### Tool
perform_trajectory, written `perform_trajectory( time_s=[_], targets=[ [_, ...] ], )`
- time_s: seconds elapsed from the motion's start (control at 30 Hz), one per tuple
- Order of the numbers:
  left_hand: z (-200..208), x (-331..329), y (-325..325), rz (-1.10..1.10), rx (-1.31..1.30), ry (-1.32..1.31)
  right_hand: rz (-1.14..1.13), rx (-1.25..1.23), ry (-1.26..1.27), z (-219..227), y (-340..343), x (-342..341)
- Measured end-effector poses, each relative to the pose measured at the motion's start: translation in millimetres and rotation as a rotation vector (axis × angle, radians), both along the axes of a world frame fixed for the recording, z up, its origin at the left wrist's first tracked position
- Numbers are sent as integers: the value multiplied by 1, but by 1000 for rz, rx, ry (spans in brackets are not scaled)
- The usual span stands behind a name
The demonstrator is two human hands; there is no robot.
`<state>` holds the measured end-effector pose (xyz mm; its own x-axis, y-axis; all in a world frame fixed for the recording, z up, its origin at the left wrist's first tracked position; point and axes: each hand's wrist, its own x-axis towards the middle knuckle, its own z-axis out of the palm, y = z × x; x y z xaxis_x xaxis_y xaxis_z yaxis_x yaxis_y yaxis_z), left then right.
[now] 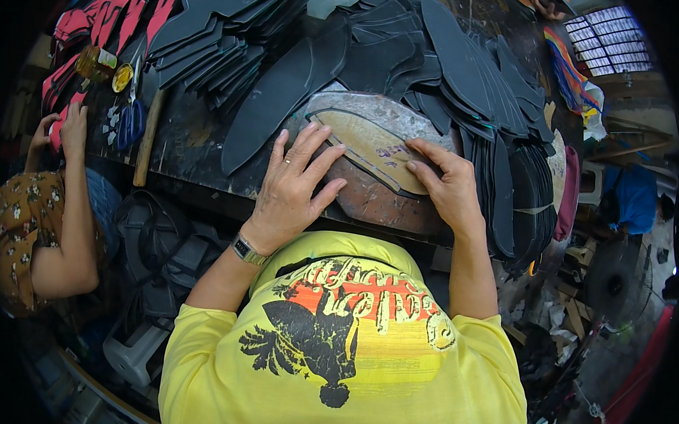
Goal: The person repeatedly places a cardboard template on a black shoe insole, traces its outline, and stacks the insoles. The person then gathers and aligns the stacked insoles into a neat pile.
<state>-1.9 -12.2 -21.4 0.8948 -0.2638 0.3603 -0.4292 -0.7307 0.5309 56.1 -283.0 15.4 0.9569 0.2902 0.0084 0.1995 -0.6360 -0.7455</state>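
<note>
Two bare hands are meeting over a tan template (364, 144), which is lying on top of a black piece (409, 192) whose dark edge is showing around it. Both layers are resting on a worn slab (414, 117) near the front edge of the table (200, 143). The left hand (299, 182), with a wristwatch (247, 250) below it, is spreading open, its fingertips touching the template's left part. The right hand (447, 175) is setting its thumb and forefinger, slightly parted, at the template's right end; whether it is pinching or only pressing, one cannot tell.

Many black cut pieces (471, 78) are fanning out behind and to the right of the slab, and another black stack (210, 54) is lying to the left. Beyond a wooden stick (149, 142), blue-handled scissors (132, 119) are lying near a jar (96, 63). At far left, a co-worker's hand (74, 132) is holding a red piece (56, 135).
</note>
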Motion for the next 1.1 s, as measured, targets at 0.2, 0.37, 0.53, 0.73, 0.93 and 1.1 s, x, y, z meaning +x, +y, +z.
perform_trajectory(
  time_s=[0.2, 0.37, 0.53, 0.73, 0.93, 1.1],
  targets=[
    [1, 0, 0, 0, 1, 2, 5, -20, -20, 1, 1, -1],
    [4, 2, 1, -9, 23, 11, 0, -46, -47, -2, 2, -2],
    [11, 2, 1, -55, 85, 26, 7, -25, -59, -5, 2, -2],
    [18, 0, 2, -139, 178, 20, 27, -11, -29, -5, -2, 0],
    [15, -1, 0, -143, 198, 7, 54, 38, -25, -6, -4, 1],
    [18, -1, -1, -153, 224, 6, 64, 25, -45, -6, -5, 0]
  ],
)
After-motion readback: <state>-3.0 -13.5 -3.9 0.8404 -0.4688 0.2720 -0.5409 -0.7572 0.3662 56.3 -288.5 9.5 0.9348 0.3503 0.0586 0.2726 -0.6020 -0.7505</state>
